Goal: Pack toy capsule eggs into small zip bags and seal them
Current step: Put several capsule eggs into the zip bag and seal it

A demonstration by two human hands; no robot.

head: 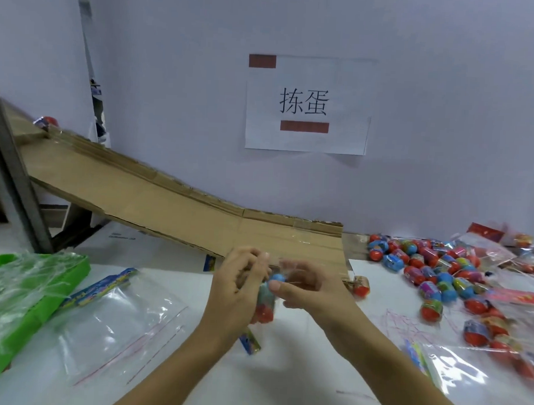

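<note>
You are facing a white paper sign [306,104] hanging on the far wall, reading "拣蛋" in black characters between two plain red-brown bars. Small print is showing on the white sheet [122,235] under the cardboard ramp, too blurred for reading.

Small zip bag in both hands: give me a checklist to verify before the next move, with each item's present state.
1. Left hand holds the small zip bag: ok.
2. Right hand pinches the bag top: ok.
3. Eggs inside bag, blue above red: ok.
4. Zip fully sealed: cannot tell, fingers cover it.
5. Loose capsule eggs at hand on the right: ok.
6. Empty zip bags ready on the left: ok.
</note>
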